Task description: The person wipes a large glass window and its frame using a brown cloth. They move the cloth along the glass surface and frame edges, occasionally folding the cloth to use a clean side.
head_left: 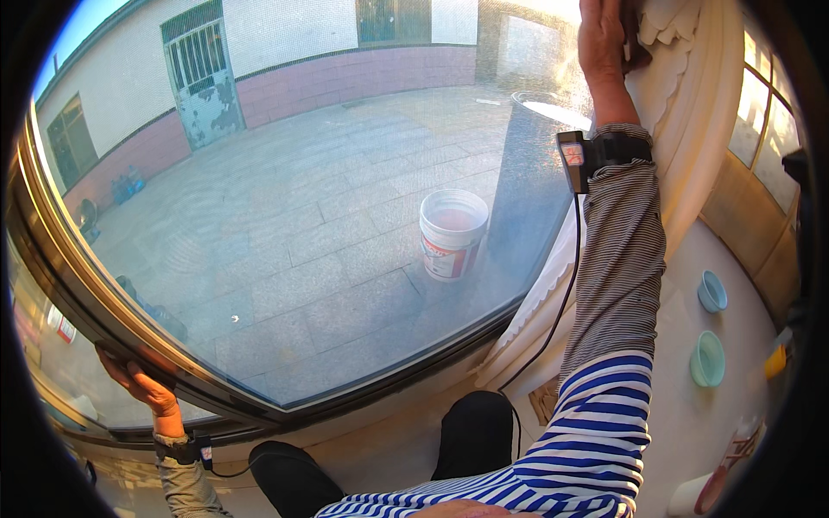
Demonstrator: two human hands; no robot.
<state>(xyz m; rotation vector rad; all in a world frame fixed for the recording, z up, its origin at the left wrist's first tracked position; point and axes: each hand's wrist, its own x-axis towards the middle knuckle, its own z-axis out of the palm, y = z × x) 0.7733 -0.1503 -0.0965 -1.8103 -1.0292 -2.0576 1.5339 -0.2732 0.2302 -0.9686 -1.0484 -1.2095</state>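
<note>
My right hand [603,45] is raised at the upper right, by the window glass [328,207] and the edge of a cream curtain [691,147]. Its fingers run up to the picture's edge. A dark brown thing [637,50] shows behind that hand; its kind cannot be made out. At the lower left, my left hand [145,387] rests against the dark window frame [216,380], fingers stretched out along it. Each wrist wears a black strap with a small device [573,161] and a cable.
Through the glass stands a white bucket [453,233] on a paved yard, with a barred door [203,82] beyond. Two bowls, light blue [711,292] and green [707,358], sit on the pale surface at right. My dark-clad knees [475,432] are below the sill.
</note>
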